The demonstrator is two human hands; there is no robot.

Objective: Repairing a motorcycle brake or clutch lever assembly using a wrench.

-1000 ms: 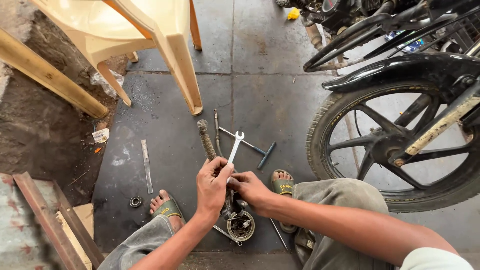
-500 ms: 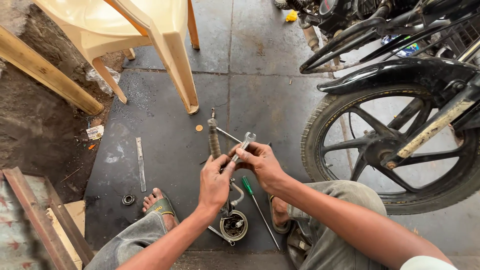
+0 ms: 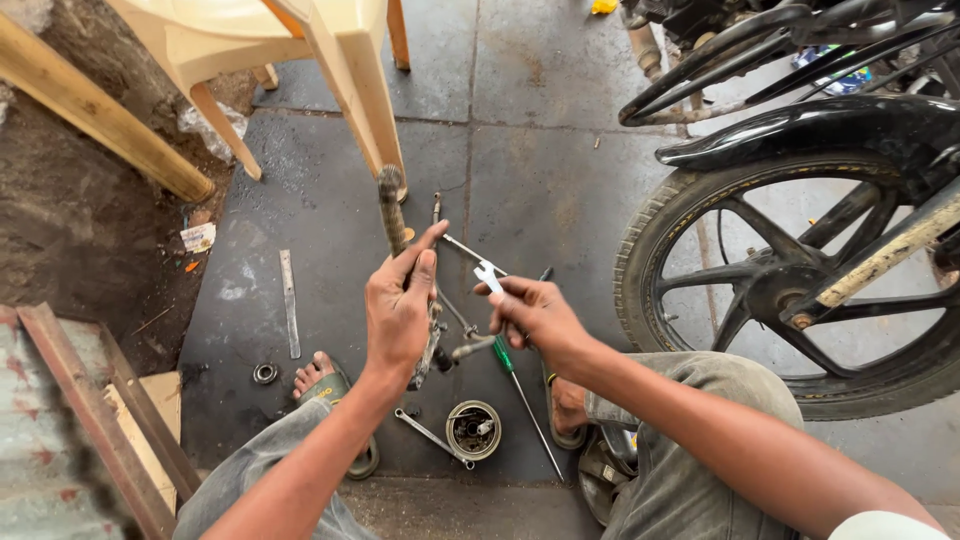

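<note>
Left hand (image 3: 400, 315) grip closed on upright handlebar lever assembly (image 3: 392, 215), right hand (image 3: 535, 315) pinching small spanner (image 3: 488, 275)

The left hand (image 3: 400, 310) covers most of the metal part (image 3: 432, 345) it grips, so can't tell its shape. Spanner (image 3: 488, 275) mostly buried in the right hand (image 3: 535, 312). Motorbike (image 3: 800, 150) and chair (image 3: 290, 50) run off the top edge.

Dark stone floor (image 3: 560, 150), spanner (image 3: 432, 437), bearing (image 3: 265, 373)
</note>
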